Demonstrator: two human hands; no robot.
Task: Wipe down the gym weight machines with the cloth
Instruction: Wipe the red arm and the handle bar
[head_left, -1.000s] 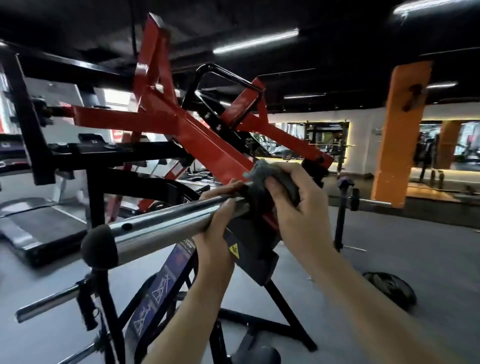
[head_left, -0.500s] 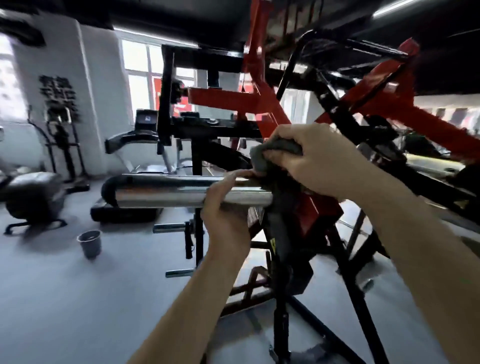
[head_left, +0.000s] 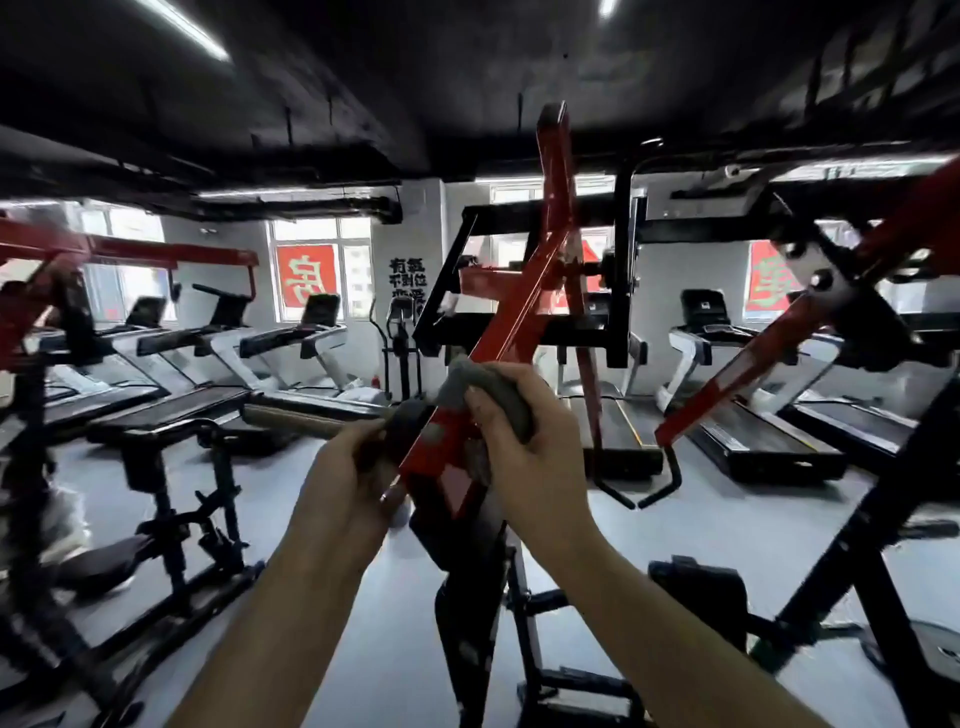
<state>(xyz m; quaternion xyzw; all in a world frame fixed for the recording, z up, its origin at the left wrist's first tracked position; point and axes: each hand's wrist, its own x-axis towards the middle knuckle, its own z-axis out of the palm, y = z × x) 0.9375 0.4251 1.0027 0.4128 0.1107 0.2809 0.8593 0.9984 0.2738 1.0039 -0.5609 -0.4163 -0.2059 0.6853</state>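
Note:
A red and black weight machine fills the middle of the view, its red arm (head_left: 524, 306) slanting up from my hands. My right hand (head_left: 524, 447) presses a grey cloth (head_left: 488, 384) against the lower end of that red arm. My left hand (head_left: 348, 467) grips the machine where the chrome weight peg (head_left: 306, 418) meets the red arm; the peg points away to the left. The joint under both hands is partly hidden.
A second red arm (head_left: 769, 353) crosses at the right with black handles (head_left: 639, 488) hanging low. Another red and black machine (head_left: 171, 499) stands at the left. Several treadmills (head_left: 748, 431) line the windowed back wall. Grey floor (head_left: 727, 525) shows between the frames.
The view has swung left around the machine, and treadmills now fill the background. The cloth hand has moved from the peg's base onto the red arm. The left hand stays at the peg's base.

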